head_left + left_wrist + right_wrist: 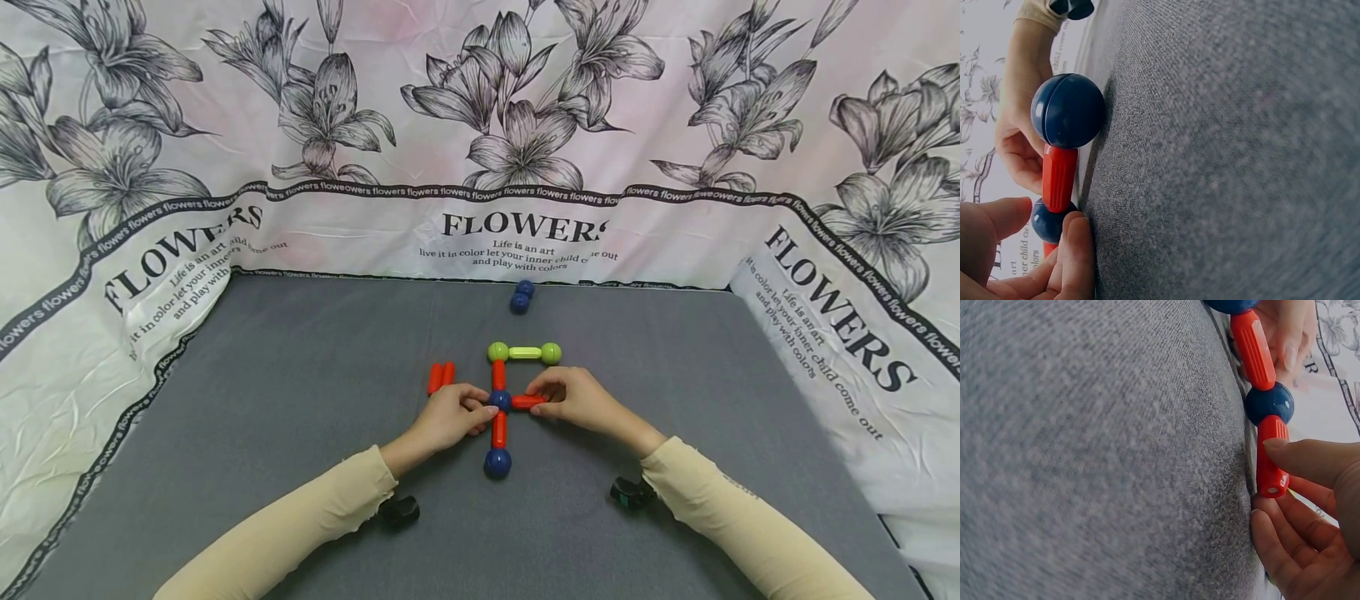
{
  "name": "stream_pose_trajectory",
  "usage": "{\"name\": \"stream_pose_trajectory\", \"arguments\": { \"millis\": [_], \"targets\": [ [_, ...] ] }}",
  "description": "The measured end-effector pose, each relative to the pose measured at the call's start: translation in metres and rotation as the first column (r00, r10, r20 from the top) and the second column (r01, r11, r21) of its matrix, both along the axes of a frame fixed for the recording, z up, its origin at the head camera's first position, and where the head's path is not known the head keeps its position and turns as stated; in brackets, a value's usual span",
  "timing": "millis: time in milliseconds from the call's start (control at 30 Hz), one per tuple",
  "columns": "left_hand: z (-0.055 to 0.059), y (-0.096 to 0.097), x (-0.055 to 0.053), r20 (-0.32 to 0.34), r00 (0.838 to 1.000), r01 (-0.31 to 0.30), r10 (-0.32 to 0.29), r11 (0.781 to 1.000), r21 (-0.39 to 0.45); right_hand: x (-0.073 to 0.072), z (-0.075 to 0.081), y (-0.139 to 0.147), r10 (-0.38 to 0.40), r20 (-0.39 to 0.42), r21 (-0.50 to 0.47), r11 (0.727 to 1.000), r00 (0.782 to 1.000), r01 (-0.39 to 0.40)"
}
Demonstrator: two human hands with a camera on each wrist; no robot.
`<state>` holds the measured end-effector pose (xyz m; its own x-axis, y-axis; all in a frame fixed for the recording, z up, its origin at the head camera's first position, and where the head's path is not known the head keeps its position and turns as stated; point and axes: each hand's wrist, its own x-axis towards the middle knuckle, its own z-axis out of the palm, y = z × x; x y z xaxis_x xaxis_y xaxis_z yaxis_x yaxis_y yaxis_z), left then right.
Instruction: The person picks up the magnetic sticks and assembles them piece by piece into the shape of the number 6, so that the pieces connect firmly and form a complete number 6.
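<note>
A blue ball (500,401) sits at the middle of a flat figure of magnetic rods and balls. Thumb and fingers of my left hand (450,414) hold this ball from its left side. From the right, my right hand (576,398) pinches a red rod (1271,464) between thumb and fingers; the rod's inner end meets the middle ball. Another red rod (499,430) runs from that ball toward me to a larger-looking blue ball (1067,111). A third red rod (498,375) leads away to a green ball (498,352), joined by a green rod (524,352) to a second green ball (551,353).
Two loose red rods (441,377) lie side by side just beyond my left hand. Farther back, two blue balls (521,297) stand together near the flower-printed cloth (517,242). Grey fabric covers the table (315,350). Dark wrist devices (632,493) show beneath both sleeves.
</note>
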<state>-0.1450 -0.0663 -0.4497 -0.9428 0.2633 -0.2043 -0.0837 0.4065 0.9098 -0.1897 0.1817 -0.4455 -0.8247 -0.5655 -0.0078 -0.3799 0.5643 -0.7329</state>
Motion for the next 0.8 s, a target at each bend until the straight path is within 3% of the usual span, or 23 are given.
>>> {"name": "stream_pose_trajectory", "arguments": {
  "millis": [333,567,800],
  "targets": [
    [0.0,-0.005,0.006,-0.036,0.999,-0.004,0.005,1.0,0.004,-0.001,0.0,0.001,0.004,0.0,0.008,1.0,1.0,-0.004],
    [-0.001,-0.01,0.019,-0.06,0.998,-0.001,0.0,1.0,-0.007,-0.006,0.004,-0.002,0.008,-0.013,0.024,1.0,1.0,-0.008],
    [-0.005,-0.012,0.033,-0.051,0.999,0.013,-0.011,0.999,0.038,-0.018,0.018,-0.016,0.038,-0.056,0.013,0.999,0.998,-0.037]
  ]
}}
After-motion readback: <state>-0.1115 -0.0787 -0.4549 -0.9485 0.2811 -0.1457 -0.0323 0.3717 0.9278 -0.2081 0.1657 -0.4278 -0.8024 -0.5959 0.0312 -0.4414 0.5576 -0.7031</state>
